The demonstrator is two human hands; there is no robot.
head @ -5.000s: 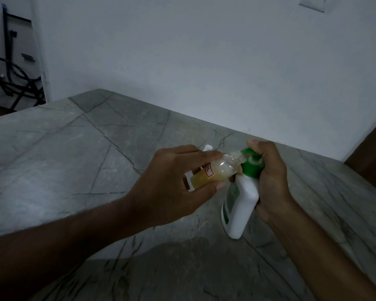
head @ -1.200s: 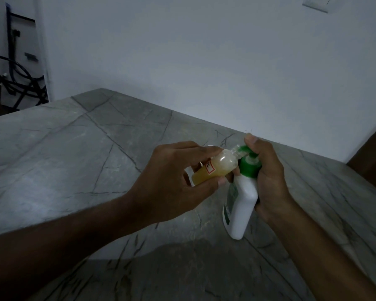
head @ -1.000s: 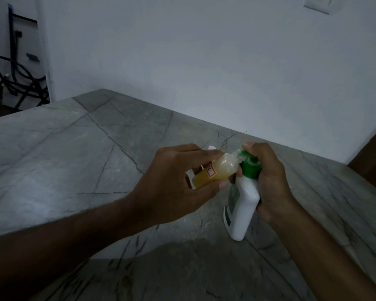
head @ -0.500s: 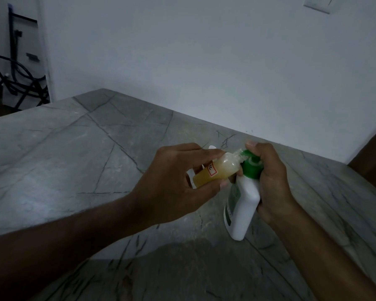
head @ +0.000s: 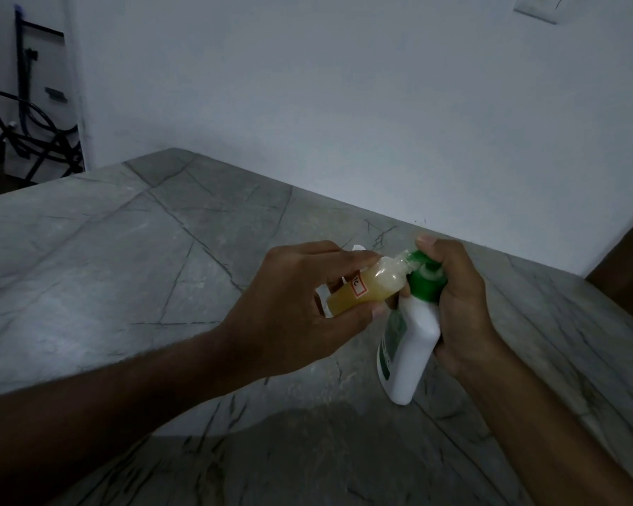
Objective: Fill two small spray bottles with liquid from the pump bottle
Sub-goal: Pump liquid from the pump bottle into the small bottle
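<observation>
The scene is dim, with a cool, bluish-grey cast and visible noise in the darker areas. A soft patch of light falls on the desk (head: 88, 272) at the left and on the wall (head: 344, 104). A broad dark shadow covers the near edge of the desk, and both forearms at the bottom are nearly black. The white pump bottle (head: 410, 345) is the brightest thing and shows no harsh glare. Wide-angle distortion bends lines near the edges. Edges are slightly soft throughout.

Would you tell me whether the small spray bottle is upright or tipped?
Tipped: the left hand holds the small spray bottle nearly sideways, its open neck at the pump bottle spout.
</observation>
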